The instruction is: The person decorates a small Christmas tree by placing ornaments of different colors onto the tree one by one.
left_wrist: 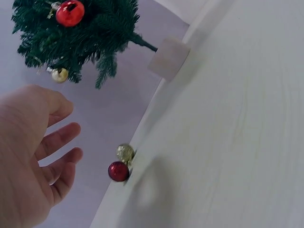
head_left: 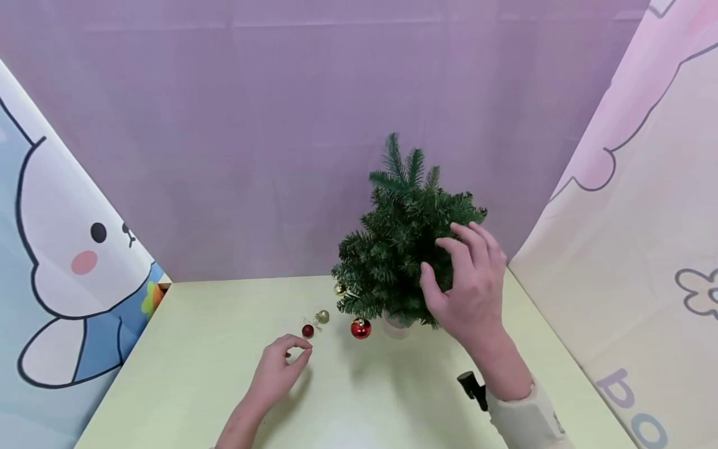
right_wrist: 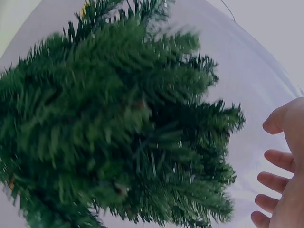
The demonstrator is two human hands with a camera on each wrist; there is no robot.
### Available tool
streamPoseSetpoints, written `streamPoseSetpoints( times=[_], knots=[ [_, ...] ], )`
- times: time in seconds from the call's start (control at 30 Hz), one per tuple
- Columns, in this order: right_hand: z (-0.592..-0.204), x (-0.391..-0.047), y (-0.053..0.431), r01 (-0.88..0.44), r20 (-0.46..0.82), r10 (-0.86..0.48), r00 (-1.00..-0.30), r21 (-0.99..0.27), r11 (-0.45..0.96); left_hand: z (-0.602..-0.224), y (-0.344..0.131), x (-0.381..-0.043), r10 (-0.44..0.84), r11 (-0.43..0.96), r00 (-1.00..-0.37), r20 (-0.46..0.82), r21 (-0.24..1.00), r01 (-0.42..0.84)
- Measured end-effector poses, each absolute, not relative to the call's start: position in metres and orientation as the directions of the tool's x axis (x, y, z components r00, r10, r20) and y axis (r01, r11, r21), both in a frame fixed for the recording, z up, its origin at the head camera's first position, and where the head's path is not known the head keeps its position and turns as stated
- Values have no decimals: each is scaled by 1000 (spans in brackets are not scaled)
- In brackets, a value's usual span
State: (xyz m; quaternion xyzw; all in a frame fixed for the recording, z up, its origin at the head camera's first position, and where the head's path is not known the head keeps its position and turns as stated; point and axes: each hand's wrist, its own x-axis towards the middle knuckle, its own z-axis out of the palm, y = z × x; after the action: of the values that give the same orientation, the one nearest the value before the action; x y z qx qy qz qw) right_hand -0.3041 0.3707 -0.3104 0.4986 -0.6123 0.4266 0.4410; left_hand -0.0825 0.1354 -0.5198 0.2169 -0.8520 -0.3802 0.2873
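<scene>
A small artificial Christmas tree (head_left: 404,243) stands on a pale base (left_wrist: 169,58). From its lower branches hang a shiny red bauble (head_left: 361,328) and a gold bauble (left_wrist: 60,75). My right hand (head_left: 471,287) is at the tree's right side, fingers spread and loosely bent, holding nothing; the right wrist view shows its fingertips apart from the green branches (right_wrist: 118,118). Left of the tree, my left hand (head_left: 280,368) hovers over the table with loosely curved fingers. Just beyond its fingertips lie a dark red bauble (head_left: 308,331) and a glittery gold bauble (head_left: 322,317).
The pale yellow table (head_left: 213,349) meets a purple cloth backdrop (head_left: 252,156) behind the tree. Printed panels flank it: a cartoon rabbit (head_left: 73,249) at the left and a flower-patterned sheet (head_left: 634,249) at the right. A black device (head_left: 473,390) sits at my right wrist.
</scene>
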Motion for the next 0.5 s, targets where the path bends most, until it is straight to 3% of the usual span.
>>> streamPoseSetpoints(
  times=[0.5],
  knots=[
    [-295, -344, 378, -963, 920, -310, -241, -188, 193, -519, 109, -64, -587, 583, -778, 226, 784, -213]
  ],
)
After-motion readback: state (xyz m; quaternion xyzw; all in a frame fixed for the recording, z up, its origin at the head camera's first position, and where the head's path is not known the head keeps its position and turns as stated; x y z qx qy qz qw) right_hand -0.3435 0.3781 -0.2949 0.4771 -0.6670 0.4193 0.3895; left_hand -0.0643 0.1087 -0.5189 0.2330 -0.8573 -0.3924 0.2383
